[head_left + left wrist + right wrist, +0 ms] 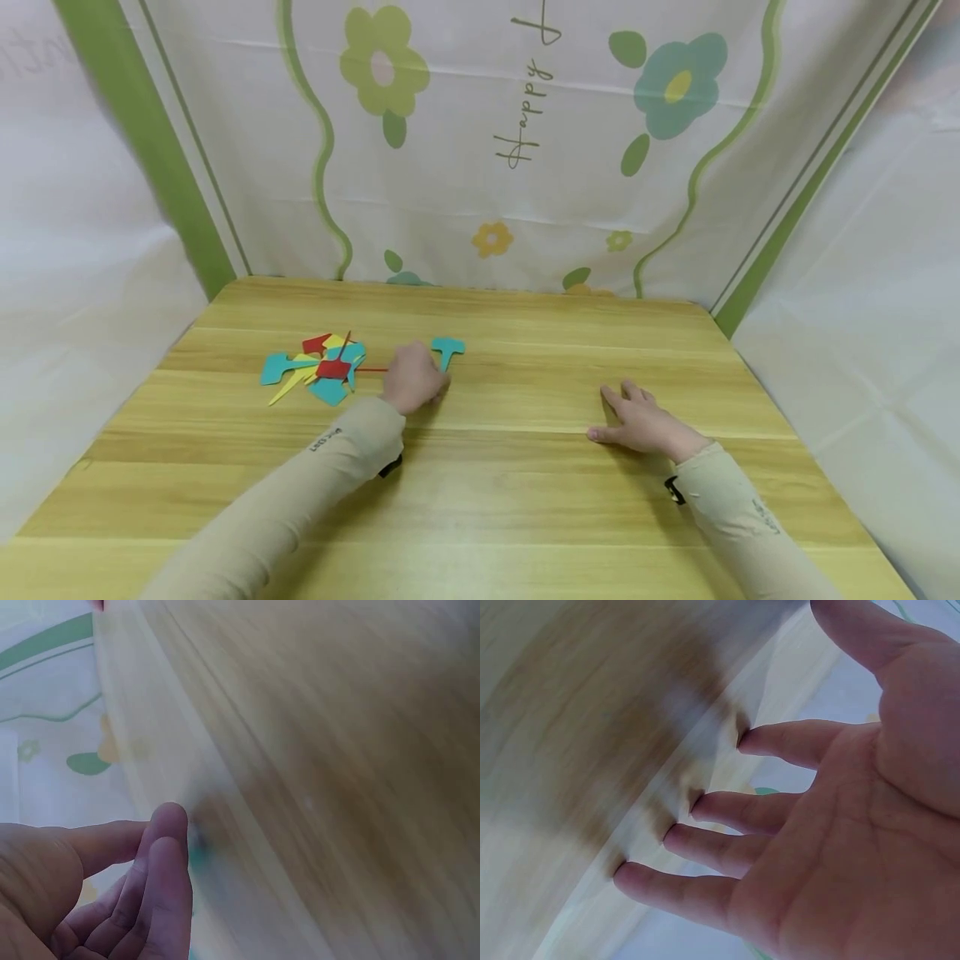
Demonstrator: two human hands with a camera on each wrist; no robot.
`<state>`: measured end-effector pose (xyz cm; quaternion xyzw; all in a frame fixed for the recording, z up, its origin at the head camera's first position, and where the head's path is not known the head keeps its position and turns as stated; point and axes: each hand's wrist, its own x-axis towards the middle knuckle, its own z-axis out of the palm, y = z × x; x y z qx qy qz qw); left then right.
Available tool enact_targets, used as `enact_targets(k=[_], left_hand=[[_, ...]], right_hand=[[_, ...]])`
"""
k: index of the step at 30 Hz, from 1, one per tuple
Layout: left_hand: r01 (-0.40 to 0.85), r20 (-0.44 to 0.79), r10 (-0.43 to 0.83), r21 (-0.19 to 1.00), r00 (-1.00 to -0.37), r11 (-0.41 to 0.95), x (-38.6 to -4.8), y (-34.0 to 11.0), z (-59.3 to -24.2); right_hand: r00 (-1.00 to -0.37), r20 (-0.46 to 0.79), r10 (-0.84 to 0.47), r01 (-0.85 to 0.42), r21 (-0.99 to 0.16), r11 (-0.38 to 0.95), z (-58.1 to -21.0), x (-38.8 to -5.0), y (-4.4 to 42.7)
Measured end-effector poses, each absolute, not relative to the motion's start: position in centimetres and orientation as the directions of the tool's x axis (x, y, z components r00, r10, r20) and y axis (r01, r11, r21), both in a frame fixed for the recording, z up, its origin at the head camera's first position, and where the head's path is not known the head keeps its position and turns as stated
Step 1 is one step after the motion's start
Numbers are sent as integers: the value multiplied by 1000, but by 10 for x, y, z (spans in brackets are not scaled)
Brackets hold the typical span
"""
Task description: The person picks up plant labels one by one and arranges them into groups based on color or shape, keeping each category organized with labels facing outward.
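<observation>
My left hand [413,379] pinches the narrow stem of a blue T-shaped plant label [448,345], whose wide head points away from me. In the left wrist view, the thumb meets the curled fingers [169,877], and a blurred bit of blue-green label [199,857] shows behind them. Left of that hand lies a loose pile of red, yellow and blue plant labels [333,369]. One thin red stem [371,369] reaches from the pile to the hand. My right hand [640,421] rests with spread fingers on the tabletop, holding nothing; its fingertips [679,834] touch the wood.
A wooden table [480,508] spans the space before me. Behind it hangs a white curtain [465,150] with flowers and lettering, and white cloth also hangs at both sides. Dark straps [675,490] show at the wrists.
</observation>
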<state>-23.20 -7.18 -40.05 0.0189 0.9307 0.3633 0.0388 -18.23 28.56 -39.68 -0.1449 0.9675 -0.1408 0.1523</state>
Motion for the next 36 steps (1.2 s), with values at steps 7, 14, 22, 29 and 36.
enact_targets(k=[7, 14, 22, 29, 36], left_hand=[[-9, -69, 56, 704, -996, 710, -233, -66, -403], [21, -50, 81, 711, -995, 703, -234, -66, -405], [63, -22, 115, 727, -993, 684, -234, -68, -408], [85, -7, 130, 726, -991, 682, -234, -69, -408], [73, -20, 128, 727, -992, 683, -233, -68, -406]], right_hand=[[-913, -258, -315, -232, -306, 923, -395, -182, 285], [-914, -255, -314, -236, -295, 926, -396, -183, 286], [-916, -246, -317, -240, -296, 924, -395, -182, 285], [-916, -248, -316, -240, -292, 926, -394, -182, 285], [-920, -242, -308, -235, -286, 929, -396, -181, 286]])
